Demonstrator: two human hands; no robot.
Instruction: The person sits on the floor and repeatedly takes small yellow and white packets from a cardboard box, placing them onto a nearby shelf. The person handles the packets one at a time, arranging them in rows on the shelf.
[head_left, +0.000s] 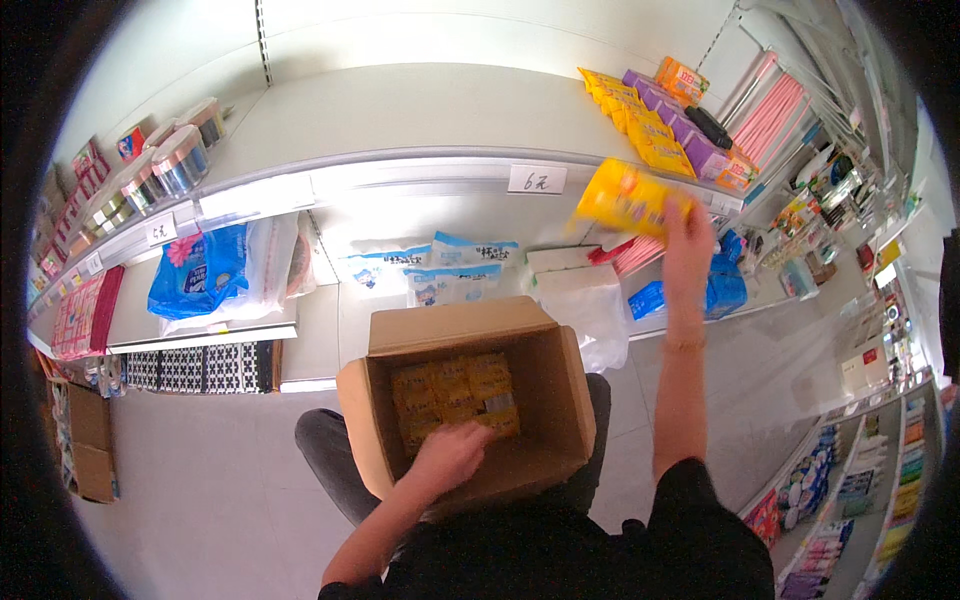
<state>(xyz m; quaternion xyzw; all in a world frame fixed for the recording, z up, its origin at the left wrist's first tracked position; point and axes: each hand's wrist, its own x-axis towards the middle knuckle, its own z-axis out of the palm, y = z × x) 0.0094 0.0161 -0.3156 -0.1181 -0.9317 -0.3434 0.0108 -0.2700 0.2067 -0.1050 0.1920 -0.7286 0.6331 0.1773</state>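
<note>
My right hand (688, 232) grips a yellow plastic packet (622, 199) by its right end, in front of the upper shelf's edge. The packet is blurred and tilted. Just behind it, a row of similar yellow packets (637, 124) runs back along the white shelf (420, 105). An open cardboard box (461, 330) rests at my lap, between my knees. Inside, several yellow packets (450, 382) lie in rows on the bottom. My left hand (454, 454) reaches into the box over the nearest packets, its fingers curled. Whether they hold one is hidden.
Purple packs (705, 154) and a black object (709, 127) stand right of the yellow row. Round clear tubs (180, 157) are at the shelf's left. Below lie blue-and-white bags (454, 281), a blue package (199, 274) and white plastic-wrapped packs (581, 300). Another carton (90, 442) sits at left.
</note>
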